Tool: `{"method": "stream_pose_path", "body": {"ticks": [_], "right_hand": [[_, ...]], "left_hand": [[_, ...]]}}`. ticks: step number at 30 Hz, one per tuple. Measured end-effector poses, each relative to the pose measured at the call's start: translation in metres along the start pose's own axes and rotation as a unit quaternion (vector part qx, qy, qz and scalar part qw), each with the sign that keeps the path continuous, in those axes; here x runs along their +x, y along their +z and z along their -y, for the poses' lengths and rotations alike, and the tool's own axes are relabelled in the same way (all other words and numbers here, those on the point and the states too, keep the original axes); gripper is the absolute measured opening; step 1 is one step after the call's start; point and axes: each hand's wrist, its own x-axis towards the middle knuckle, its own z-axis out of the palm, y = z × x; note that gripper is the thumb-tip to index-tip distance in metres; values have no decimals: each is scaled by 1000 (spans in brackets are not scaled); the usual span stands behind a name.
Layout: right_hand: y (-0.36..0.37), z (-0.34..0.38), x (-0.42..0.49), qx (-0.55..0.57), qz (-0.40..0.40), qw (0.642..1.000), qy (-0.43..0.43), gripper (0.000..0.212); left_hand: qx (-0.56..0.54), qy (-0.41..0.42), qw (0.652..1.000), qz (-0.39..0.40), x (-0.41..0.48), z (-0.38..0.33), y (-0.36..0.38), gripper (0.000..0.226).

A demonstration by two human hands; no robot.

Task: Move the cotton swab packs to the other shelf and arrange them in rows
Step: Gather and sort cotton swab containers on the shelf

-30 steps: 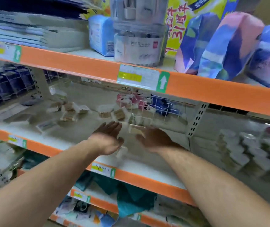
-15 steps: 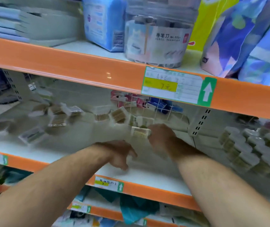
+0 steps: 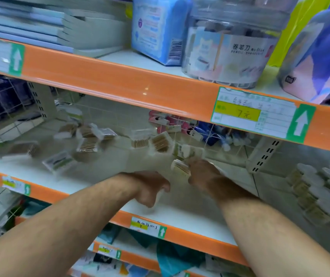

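Several cotton swab packs (image 3: 160, 144) lie scattered and blurred across the back left of the white middle shelf (image 3: 104, 168). My right hand (image 3: 203, 173) reaches into the shelf and pinches one pack (image 3: 180, 167) at its fingertips, just in front of another pack (image 3: 192, 151). My left hand (image 3: 151, 188) hangs over the shelf's front part with its fingers curled downward; motion blur hides whether anything is in it. In the neighbouring section on the right, swab packs (image 3: 320, 193) stand in neat rows.
A perforated metal upright (image 3: 264, 154) divides the two shelf sections. The orange upper shelf edge (image 3: 120, 80) hangs low over my hands, carrying notebooks, a blue pack and a clear jar (image 3: 230, 47). A wire grid with pink and blue items (image 3: 172, 120) stands behind.
My view has moved closer to the shelf. My right hand has taken hold of a pack and holds it above the shelf. My left hand has dropped lower with its fingers curled.
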Motion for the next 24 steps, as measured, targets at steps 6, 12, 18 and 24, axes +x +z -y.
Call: {"method": "stream_pose_path", "body": {"ticks": [6, 12, 18, 24], "right_hand": [[-20, 13, -14, 25, 29, 998, -56, 23], [-54, 11, -23, 151, -67, 985, -49, 40], [-68, 6, -35, 257, -54, 962, -73, 22], [-76, 0, -43, 294, -15, 955, -40, 33]], "left_hand": [[-138, -39, 980, -139, -16, 12, -23, 56], [-304, -46, 930, -203, -31, 12, -43, 45], [-409, -65, 883, -220, -31, 8, -54, 17], [-393, -75, 891, -212, -26, -1, -61, 16]]}}
